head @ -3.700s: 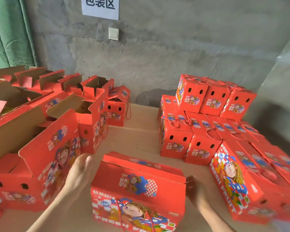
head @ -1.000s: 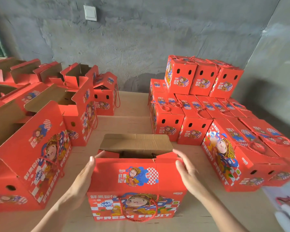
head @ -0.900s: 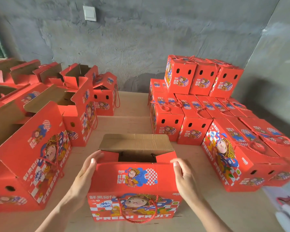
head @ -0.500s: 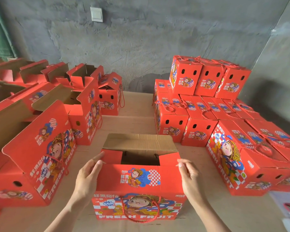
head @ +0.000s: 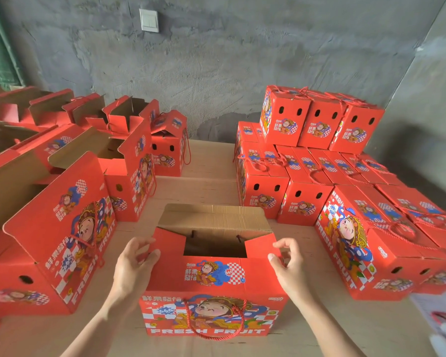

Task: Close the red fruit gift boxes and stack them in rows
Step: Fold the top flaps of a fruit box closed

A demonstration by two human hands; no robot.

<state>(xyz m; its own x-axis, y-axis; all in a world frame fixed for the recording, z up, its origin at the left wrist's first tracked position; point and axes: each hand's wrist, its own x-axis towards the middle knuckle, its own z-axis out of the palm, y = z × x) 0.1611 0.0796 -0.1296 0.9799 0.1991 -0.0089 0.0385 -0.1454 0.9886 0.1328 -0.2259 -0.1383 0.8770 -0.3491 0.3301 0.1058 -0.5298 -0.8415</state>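
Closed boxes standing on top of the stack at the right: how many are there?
3, side by side at the back: left box, middle box, right box. More may hide behind them.

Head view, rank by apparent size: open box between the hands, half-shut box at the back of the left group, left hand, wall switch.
1. Open box, nearest the camera.
2. Half-shut box and left hand: look about alike, not ranked.
3. Wall switch, farthest away, so true size unsure.
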